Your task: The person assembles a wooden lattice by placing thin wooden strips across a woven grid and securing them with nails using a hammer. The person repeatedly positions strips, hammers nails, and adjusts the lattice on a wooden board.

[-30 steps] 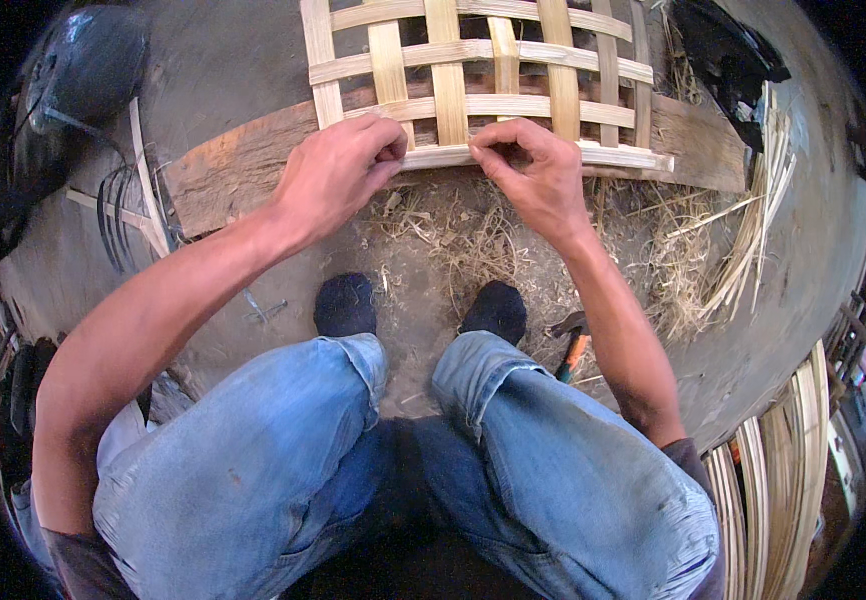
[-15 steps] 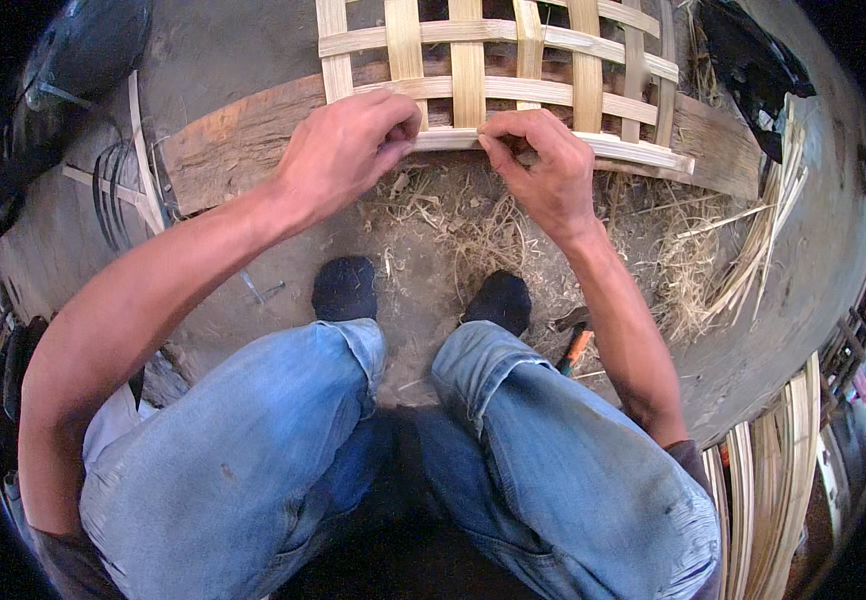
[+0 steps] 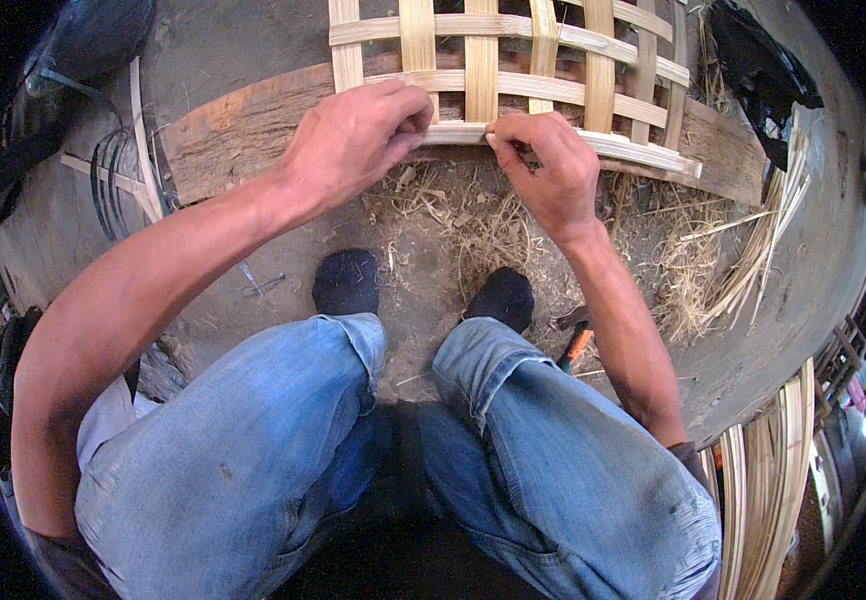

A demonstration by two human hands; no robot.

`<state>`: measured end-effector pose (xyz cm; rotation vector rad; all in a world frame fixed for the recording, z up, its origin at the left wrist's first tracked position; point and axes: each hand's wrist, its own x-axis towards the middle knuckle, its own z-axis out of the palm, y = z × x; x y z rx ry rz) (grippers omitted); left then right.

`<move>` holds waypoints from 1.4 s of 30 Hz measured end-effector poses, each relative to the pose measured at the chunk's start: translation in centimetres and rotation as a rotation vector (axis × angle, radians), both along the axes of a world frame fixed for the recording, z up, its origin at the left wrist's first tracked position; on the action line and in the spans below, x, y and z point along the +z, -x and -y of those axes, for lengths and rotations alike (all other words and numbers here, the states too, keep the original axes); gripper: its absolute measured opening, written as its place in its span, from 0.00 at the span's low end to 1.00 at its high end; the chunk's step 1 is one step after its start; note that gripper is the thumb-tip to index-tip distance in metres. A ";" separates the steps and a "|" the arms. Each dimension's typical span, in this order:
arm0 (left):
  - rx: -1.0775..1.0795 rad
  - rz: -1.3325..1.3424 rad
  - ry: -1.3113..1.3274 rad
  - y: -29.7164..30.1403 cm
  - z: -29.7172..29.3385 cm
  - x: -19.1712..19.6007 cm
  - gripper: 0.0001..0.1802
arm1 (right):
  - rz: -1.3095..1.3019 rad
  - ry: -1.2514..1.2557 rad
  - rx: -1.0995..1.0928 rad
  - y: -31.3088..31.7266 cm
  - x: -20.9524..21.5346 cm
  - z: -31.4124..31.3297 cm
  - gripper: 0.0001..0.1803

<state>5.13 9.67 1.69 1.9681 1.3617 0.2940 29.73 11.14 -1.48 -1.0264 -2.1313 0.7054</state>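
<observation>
An open lattice of pale woven bamboo strips [image 3: 481, 60] lies over a worn wooden plank [image 3: 238, 125] at the top of the view. Along its near edge runs a bamboo strip [image 3: 458, 133]. My left hand [image 3: 358, 135] pinches this edge strip towards its left end, the fingertips partly hidden behind the knuckles. A short way to the right, my right hand [image 3: 548, 165] grips the same strip between thumb and forefinger. A bare length of it shows between the two hands.
Fibrous shavings [image 3: 493, 225] litter the floor below the plank. A bundle of thin strips [image 3: 768, 235] lies at right, with longer slats [image 3: 773, 470] lower down. An orange-and-black handle [image 3: 577, 345] rests by my right foot [image 3: 501, 298]. Dark plastic [image 3: 753, 60] sits top right.
The lattice appears slightly further right and lower in the view, and both hands have shifted a little right with it. Each keeps its pinch on the edge strip.
</observation>
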 end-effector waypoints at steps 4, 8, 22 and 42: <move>-0.052 -0.080 0.021 0.2 -0.2 1.1 0.10 | 0.000 -0.044 0.005 0.1 -0.2 0.3 0.12; -0.122 -0.036 -0.126 0.0 -1.4 0.6 0.10 | 0.010 -0.016 -0.002 -0.2 -0.2 0.3 0.14; 0.465 0.267 -0.299 -6.5 2.9 -2.8 0.18 | -0.083 0.060 -0.030 0.0 -0.3 0.0 0.11; 0.490 0.308 -0.417 -7.7 2.5 -3.4 0.22 | -0.032 -0.018 -0.007 -0.1 -0.1 0.6 0.14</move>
